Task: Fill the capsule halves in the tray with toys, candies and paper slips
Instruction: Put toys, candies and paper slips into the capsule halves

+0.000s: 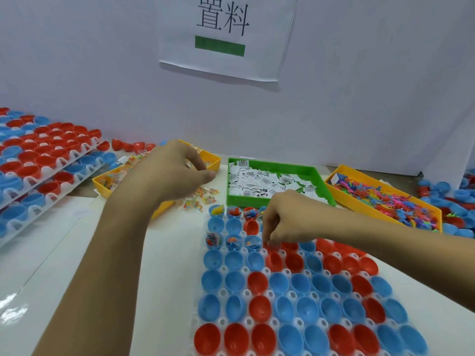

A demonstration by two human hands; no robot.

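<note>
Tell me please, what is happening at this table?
A person is filling red and blue capsule halves in a white tray. The right hand reaches down with curled fingers over the tray's far rows, where a few halves already hold items. The left hand picks at wrapped candies by a yellow bin. Most halves are still empty.

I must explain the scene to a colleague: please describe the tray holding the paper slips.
Start from the white sign on the back wall. Just below it on the table lies the green tray, heaped with white printed slips. Both neighbouring trays are yellow.
</note>
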